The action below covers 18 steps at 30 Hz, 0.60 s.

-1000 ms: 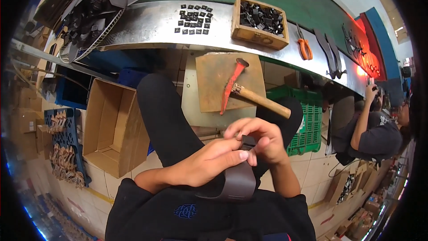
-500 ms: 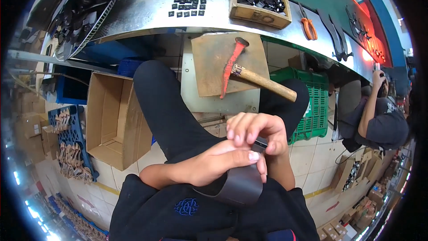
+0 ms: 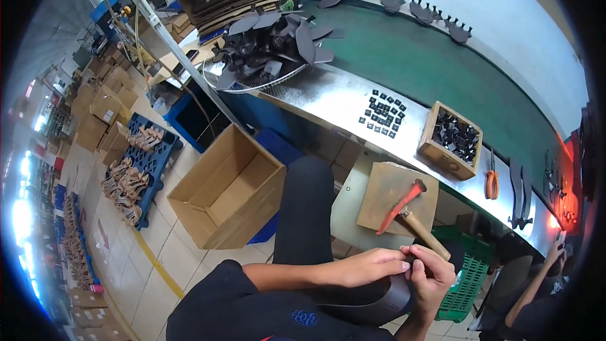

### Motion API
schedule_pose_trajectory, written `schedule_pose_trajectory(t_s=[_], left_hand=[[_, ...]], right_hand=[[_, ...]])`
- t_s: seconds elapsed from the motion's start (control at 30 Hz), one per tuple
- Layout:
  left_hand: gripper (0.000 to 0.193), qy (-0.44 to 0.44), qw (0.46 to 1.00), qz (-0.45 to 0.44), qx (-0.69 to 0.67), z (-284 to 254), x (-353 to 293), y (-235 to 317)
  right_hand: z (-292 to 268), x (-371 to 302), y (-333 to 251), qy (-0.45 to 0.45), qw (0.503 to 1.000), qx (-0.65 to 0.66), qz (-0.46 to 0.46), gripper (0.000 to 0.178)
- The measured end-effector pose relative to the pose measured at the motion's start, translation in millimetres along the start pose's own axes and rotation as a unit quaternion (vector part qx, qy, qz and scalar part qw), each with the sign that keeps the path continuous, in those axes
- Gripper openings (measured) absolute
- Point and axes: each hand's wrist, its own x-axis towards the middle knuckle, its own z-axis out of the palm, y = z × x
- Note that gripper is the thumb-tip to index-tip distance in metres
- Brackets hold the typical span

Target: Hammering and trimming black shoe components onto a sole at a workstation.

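Both hands meet over my lap at a dark brown, curved shoe sole [image 3: 396, 297], which bends down below the fingers. My left hand [image 3: 372, 266] reaches across from the left, thumb and fingers closed at the sole's upper end. On the other side my right hand [image 3: 434, 278] is closed round the same end, its fingertips against the left ones. The fingers cover that end, so any small part there is hidden. Just beyond the hands a hammer [image 3: 402, 207] with a red head and wooden handle lies on a brown square board [image 3: 380, 191].
Along the metal bench [image 3: 328, 96] are small black square pieces [image 3: 385, 113] in rows, a wooden box [image 3: 447, 163] of black parts, orange-handled pliers [image 3: 492, 183] and a basket of soles [image 3: 278, 81]. A cardboard box [image 3: 221, 215] stands left, a green crate [image 3: 464, 278] right. Another person [image 3: 530, 297] sits at far right.
The view has swung left, showing more of the bench and the basket of soles. My fingers have drawn closer together at the sole's end, and less of the sole shows.
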Motion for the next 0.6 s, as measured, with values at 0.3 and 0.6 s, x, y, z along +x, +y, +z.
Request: schedule_pose_trajectory(t_s=[0.3, 0.6], left_hand=[[0.033, 0.021, 0.955, -0.137, -0.262, 23, -23, 73], [0.047, -0.003, 0.958, -0.216, -0.189, 44, -13, 63]], right_hand=[[2, 28, -4, -0.113, 0.969, 0.219, -0.017, 0.038], [-8, -1, 14, -0.080, 0.948, 0.301, -0.068, 0.041]])
